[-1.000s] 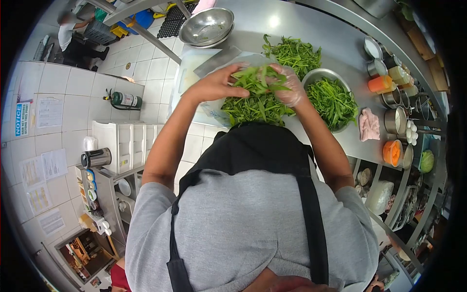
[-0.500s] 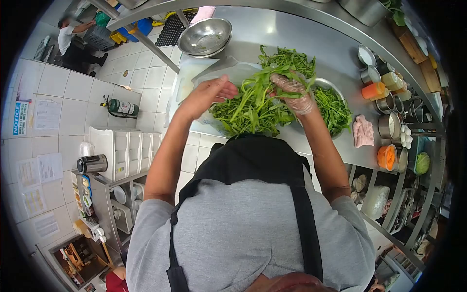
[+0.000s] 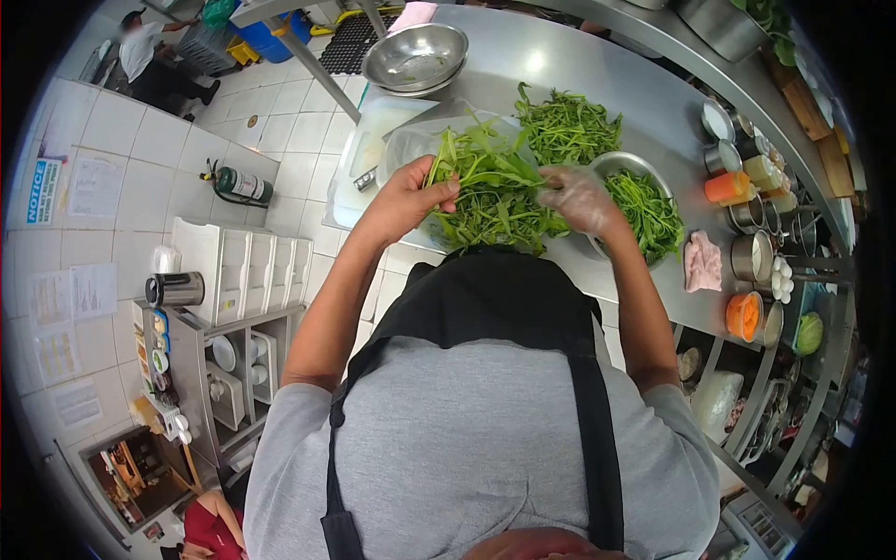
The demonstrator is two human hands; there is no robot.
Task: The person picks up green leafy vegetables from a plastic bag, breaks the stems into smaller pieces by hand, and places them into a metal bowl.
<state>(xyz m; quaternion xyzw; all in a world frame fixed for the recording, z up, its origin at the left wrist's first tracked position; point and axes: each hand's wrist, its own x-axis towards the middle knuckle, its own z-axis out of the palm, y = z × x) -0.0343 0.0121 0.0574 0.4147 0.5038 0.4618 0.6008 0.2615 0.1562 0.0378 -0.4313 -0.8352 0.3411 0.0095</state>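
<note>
My bare left hand [image 3: 411,198] is closed around a bunch of leafy greens [image 3: 485,168], thumb pressed on the stems. The stems stretch right to my right hand [image 3: 577,198], which wears a clear plastic glove and is blurred by motion; its fingers look pinched on the stem ends. Below both hands lies a heap of the same greens [image 3: 495,219] on a clear plastic sheet or bag [image 3: 399,145]. A second pile of greens [image 3: 571,126] rests farther back on the steel table. Right of my gloved hand stands a metal bowl [image 3: 665,177] holding cut green stems [image 3: 642,210].
Stacked steel bowls [image 3: 415,56] stand at the back left, near a white cutting board [image 3: 373,131]. A pink cloth [image 3: 702,261] and an orange-filled tub [image 3: 744,315] lie to the right. A steel shelf [image 3: 644,47] crosses overhead. A person [image 3: 145,56] works far left.
My left hand, open before, has closed on the greens. My right hand has lowered slightly, with the bunch now stretched between both hands. The view has shifted a little.
</note>
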